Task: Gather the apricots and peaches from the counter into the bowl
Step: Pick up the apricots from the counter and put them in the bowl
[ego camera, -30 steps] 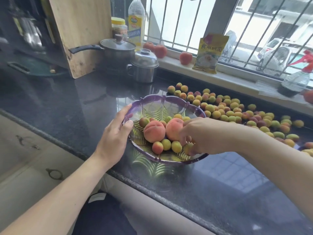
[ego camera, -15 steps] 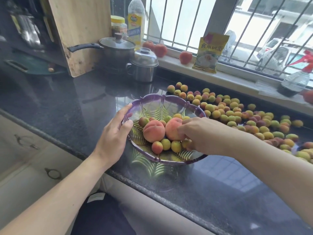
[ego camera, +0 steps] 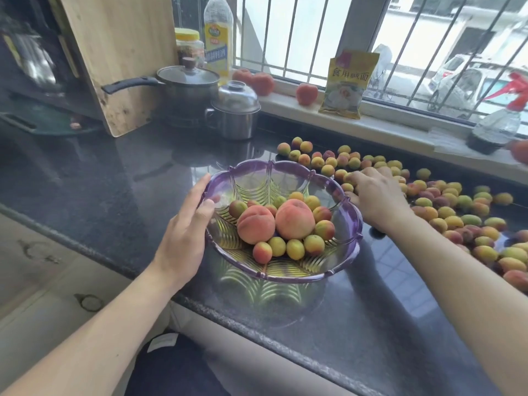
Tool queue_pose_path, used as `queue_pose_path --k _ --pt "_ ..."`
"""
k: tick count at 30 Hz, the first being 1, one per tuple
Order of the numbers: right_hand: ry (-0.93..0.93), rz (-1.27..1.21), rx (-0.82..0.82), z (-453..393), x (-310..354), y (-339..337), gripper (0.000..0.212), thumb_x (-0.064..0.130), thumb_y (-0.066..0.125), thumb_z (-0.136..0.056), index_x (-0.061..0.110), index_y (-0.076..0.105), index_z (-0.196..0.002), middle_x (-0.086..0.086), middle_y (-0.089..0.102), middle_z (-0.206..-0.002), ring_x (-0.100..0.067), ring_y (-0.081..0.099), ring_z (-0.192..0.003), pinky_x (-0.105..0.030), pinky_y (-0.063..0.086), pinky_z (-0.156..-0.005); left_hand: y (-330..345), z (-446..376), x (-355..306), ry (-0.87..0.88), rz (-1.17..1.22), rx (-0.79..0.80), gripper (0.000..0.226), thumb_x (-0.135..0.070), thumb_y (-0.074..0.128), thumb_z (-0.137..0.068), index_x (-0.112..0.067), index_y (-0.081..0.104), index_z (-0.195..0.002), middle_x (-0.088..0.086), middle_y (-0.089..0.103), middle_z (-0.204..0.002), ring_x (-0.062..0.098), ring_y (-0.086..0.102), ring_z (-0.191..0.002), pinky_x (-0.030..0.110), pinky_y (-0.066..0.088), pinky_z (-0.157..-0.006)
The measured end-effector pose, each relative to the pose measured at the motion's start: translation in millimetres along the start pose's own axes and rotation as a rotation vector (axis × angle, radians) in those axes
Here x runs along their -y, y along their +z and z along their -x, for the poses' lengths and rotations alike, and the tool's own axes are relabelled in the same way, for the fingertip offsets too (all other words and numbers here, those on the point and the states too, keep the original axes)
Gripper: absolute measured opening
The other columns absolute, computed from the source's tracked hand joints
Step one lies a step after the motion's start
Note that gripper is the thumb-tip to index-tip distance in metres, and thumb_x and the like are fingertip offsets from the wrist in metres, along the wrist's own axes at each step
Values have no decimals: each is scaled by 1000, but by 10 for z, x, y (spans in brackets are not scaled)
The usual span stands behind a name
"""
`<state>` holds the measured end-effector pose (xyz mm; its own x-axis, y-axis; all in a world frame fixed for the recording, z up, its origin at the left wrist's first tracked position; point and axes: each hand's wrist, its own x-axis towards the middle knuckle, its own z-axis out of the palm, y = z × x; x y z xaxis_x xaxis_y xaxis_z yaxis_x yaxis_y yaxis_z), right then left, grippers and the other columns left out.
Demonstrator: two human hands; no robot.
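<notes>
A clear purple bowl (ego camera: 353, 221) stands on the dark counter near its front edge. Inside lie two peaches (ego camera: 294, 219) and several small apricots (ego camera: 313, 244). My left hand (ego camera: 185, 235) grips the bowl's left rim, thumb inside. My right hand (ego camera: 375, 194) lies palm down over the loose apricots (ego camera: 454, 208) scattered on the counter just right of the bowl; its fingertips touch the fruit, and whether they have closed on any is hidden. Three more peaches (ego camera: 306, 93) sit on the window sill.
Behind the bowl stand a lidded steel pot (ego camera: 235, 111) and a saucepan (ego camera: 187, 84). A wooden board (ego camera: 120, 52) leans at the back left. On the sill are a yellow packet (ego camera: 347, 84), an oil bottle (ego camera: 218, 35) and a spray bottle (ego camera: 498, 124).
My right hand has left the bowl, dropping apricots inside, and moved right and back onto the loose apricots on the counter. My left hand has stayed on the rim.
</notes>
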<state>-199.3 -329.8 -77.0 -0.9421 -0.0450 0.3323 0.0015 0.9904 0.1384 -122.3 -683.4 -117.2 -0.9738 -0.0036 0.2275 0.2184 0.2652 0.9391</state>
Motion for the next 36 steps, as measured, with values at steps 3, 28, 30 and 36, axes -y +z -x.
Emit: queue_pose_path --k 3,28,30,36 --pt "-82 176 7 -87 33 189 32 34 70 -92 21 61 -120 -8 62 -115 -29 50 -105 -44 46 -89 -13 3 11 -5 -1 -6 60 -54 30 -100 -47 40 -158 -51 44 -138 -29 39 -131 5 28 -110" --pt "-441 -588 583 679 976 -1385 25 28 69 -94 46 72 -112 23 56 -108 0 59 -89 -19 49 -77 -74 165 66 230 0 -146 35 -20 40 -105 -40 66 -119 2 60 -119 13 63 -110 25 54 -99" --pt "-515 -495 591 746 1123 -1227 23 32 71 -92 45 71 -111 24 55 -99 0 52 -91 -18 45 -72 -85 151 72 218 27 -143 36 -20 41 -103 -37 68 -121 3 60 -119 19 64 -111 35 55 -101" --pt "-502 -441 500 770 1278 -986 23 42 74 -84 45 52 -77 21 61 -90 -16 40 -109 -30 34 -90 -84 144 100 211 15 -127 36 -31 43 -101 -29 69 -125 -1 58 -120 22 63 -114 50 55 -102"
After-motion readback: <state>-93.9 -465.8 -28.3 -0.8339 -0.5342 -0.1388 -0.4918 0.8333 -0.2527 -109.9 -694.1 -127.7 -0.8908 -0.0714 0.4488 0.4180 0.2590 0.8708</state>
